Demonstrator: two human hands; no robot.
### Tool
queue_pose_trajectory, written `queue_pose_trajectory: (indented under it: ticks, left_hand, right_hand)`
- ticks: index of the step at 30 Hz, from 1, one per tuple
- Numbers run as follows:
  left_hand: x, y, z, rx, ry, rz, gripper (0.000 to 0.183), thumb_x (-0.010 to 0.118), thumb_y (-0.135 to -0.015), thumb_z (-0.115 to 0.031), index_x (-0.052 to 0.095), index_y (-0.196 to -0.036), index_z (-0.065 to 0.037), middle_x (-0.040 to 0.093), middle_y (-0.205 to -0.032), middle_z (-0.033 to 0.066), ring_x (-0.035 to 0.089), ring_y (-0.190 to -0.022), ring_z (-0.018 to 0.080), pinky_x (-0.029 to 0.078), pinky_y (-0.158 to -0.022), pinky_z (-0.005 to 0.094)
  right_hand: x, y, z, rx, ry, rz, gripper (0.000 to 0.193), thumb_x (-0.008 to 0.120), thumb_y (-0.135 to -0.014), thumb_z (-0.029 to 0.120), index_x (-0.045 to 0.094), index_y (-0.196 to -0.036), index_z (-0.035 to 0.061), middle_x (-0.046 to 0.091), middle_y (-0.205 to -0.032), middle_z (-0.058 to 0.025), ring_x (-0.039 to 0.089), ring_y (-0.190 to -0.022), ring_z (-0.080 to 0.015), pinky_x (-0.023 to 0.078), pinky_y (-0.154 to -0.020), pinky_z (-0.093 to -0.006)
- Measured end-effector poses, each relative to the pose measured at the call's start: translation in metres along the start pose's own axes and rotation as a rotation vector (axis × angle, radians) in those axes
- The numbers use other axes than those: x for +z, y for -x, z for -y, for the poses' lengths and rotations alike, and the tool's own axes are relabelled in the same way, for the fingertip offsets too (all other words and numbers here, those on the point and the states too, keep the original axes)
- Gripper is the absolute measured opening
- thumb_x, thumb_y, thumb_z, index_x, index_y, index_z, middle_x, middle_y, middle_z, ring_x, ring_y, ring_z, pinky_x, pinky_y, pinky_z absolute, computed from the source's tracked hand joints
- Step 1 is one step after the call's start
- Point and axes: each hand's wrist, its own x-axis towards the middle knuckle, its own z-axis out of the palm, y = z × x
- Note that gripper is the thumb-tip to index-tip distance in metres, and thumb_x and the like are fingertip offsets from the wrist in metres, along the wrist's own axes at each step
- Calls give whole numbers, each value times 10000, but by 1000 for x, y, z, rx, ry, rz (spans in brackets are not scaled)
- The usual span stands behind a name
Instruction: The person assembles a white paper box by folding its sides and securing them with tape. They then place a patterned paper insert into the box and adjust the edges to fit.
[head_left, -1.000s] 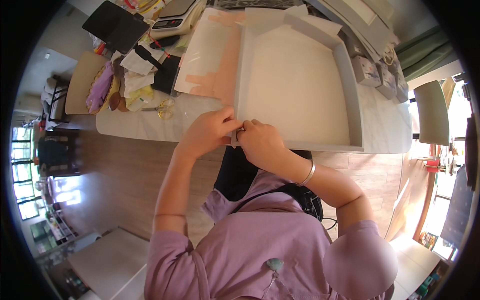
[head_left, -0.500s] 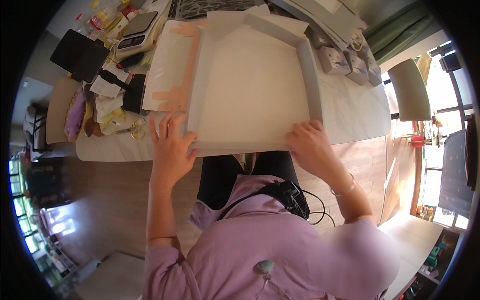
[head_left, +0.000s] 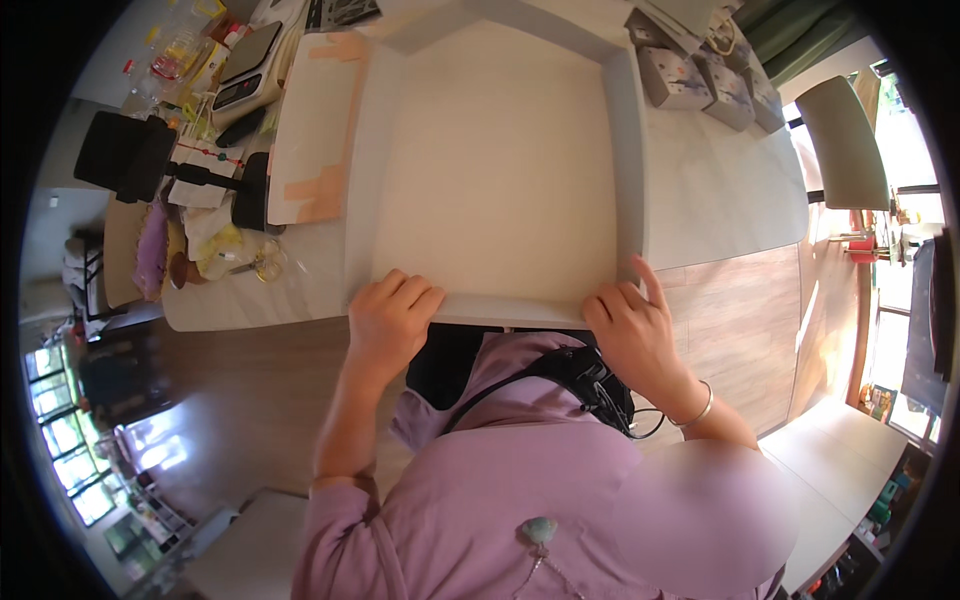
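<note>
Two bare hands at the near wall of a shallow, pale grey, open-topped rectangular box (head_left: 500,170), seen from above. The box, apparently of stiff card, lies on a white marble-patterned bench (head_left: 720,205), its near wall along the bench's near edge, a placement that presumably keeps both front corners within easy reach.

The left hand (head_left: 390,325) is at the near left corner: its fingers are bent over the rim and closed on the wall, the thumb hidden from view. The right hand (head_left: 635,325) mirrors it at the near right corner, most fingers curled over the rim, one finger extended beside the right wall. Gripping both ends at once probably keeps the wall straight and the box from sliding. How firmly either hand presses cannot be told.

At the far end, a pale flap (head_left: 420,30) slants across the left corner.

Left of the box, just beside it, lies a flat white sheet with peach-coloured patches (head_left: 315,130); nearer the person are gold-handled scissors (head_left: 270,262), and farther off stands a white scale with a dark display (head_left: 240,90). Small pale grey printed cartons (head_left: 675,80) stand to the right. These items flank the box, perhaps to leave it room while remaining within reach.
</note>
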Motion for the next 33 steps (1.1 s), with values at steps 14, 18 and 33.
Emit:
queue_pose_trajectory:
  ticks: [14,18,33]
  left_hand:
    - [-19,-15,14,26,3,47,283,707,-586,-22,675,-849,-120,610,-815,-19,610,-798,191,476,-628,338]
    - [-17,-40,34,41,19,160,290,762,-580,-31,675,-842,-118,631,-842,6,604,-868,220,485,-716,362]
    - [-5,-51,-21,439,110,244,114,665,-667,-93,626,-763,-141,559,-789,-34,572,-793,177,464,-670,318]
  right_hand:
    - [9,27,-38,-93,-123,-115,79,698,-798,83,655,-831,141,678,-1151,22,483,-1401,-218,35,-1207,-724]
    - [1,5,-36,-158,-274,-44,83,676,-810,100,633,-740,93,626,-902,-4,581,-1253,-185,82,-1227,-710]
    - [-8,-65,-72,-259,-24,-199,40,633,-816,94,611,-838,118,584,-926,-8,618,-1131,-182,169,-1225,-691]
